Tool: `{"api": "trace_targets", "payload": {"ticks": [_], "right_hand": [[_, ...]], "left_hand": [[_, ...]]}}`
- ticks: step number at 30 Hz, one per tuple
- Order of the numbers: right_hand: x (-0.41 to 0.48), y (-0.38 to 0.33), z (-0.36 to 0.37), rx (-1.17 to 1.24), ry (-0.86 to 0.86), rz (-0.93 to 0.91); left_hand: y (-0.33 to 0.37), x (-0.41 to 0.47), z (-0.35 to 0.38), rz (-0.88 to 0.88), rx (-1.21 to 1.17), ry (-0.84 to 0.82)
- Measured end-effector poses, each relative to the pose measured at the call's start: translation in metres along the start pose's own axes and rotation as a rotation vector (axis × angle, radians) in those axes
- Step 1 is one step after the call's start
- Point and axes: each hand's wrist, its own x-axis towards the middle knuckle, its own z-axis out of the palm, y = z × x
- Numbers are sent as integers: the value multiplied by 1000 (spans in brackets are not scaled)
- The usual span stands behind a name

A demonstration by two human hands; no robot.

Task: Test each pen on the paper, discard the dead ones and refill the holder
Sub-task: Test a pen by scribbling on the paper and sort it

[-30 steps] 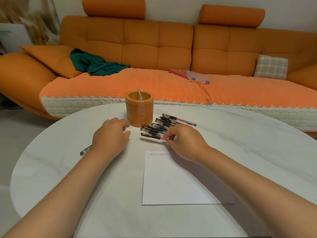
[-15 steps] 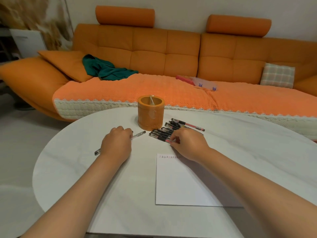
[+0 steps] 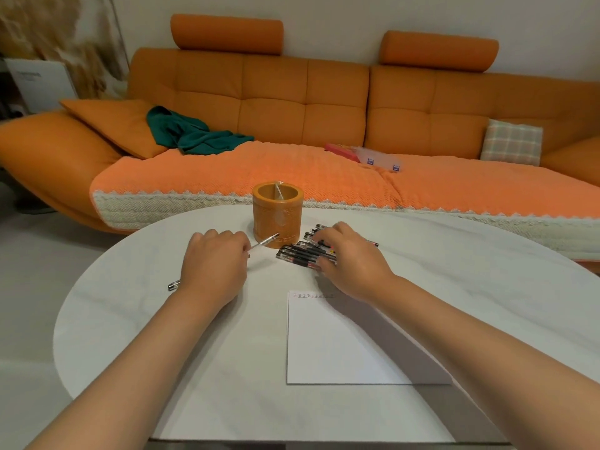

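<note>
The left hand [image 3: 212, 266] curls around a single pen [image 3: 264, 241] whose long axis points toward two o'clock at the orange holder [image 3: 277, 216]. At three o'clock from it, the right hand [image 3: 349, 254], the nearer one, rests with fingers spread over the row of pens [image 3: 300, 254], just above the paper [image 3: 341, 345]

Bare forearms, no sleeves, no jewellery
</note>
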Motion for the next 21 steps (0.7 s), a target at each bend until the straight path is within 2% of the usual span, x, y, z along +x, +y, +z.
{"api": "trace_targets", "payload": {"ticks": [3,9,11,17,21], "right_hand": [[-5,-9,-11,52,74,-84],[-19,-9,-15,-83,-23,-266],[-26,-2,-18,-82,-31,-256],[-42,29,-34,-54,-11,-91],[-56,37,-29,-142,5,-122]], "left_hand": [[15,-11,-11,76,-282,-29],[45,-26,-4,187,-627,-154],[47,-26,-4,175,-647,-174],[42,-25,-1,115,-499,-246],[55,-29,2,134,-506,-212]]}}
